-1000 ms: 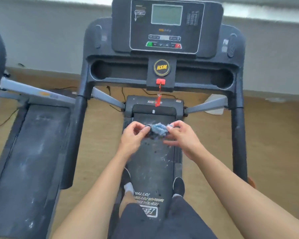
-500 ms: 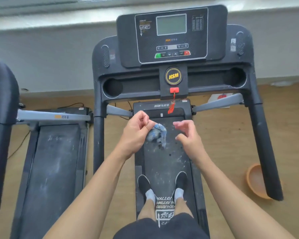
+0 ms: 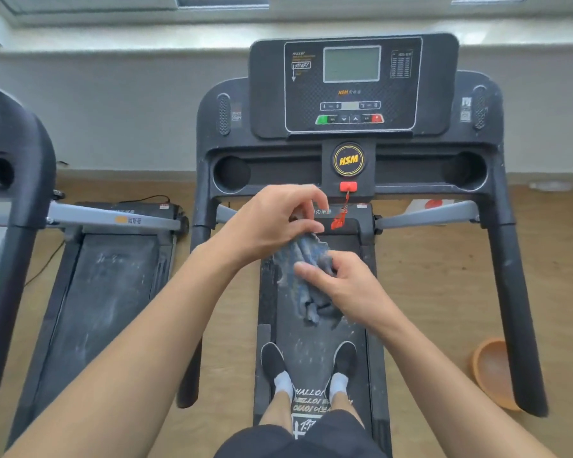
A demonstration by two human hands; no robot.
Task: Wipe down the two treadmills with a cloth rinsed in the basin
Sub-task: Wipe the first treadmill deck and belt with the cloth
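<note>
I stand on the belt of a black treadmill (image 3: pixel 315 345) whose console (image 3: pixel 353 84) faces me. A blue-grey cloth (image 3: pixel 306 259) hangs in front of me above the belt. My left hand (image 3: pixel 272 223) pinches the cloth's upper end between thumb and fingers. My right hand (image 3: pixel 341 285) grips the cloth lower down, fingers curled round it. A second treadmill (image 3: pixel 106 276) stands to the left, its belt streaked with dust. An orange basin (image 3: pixel 492 371) sits on the floor at the right, partly behind the handrail.
The treadmill's handrails (image 3: pixel 516 309) flank me on both sides. A red safety key cord (image 3: pixel 341 213) dangles from the console. A black cable (image 3: pixel 47 262) runs over the wooden floor at the left. The wall and a windowsill lie ahead.
The cloth has been drawn out from a small bunch into a longer hanging piece. My right hand, off the cloth half a second ago, now grips its lower part. The view tilted upward.
</note>
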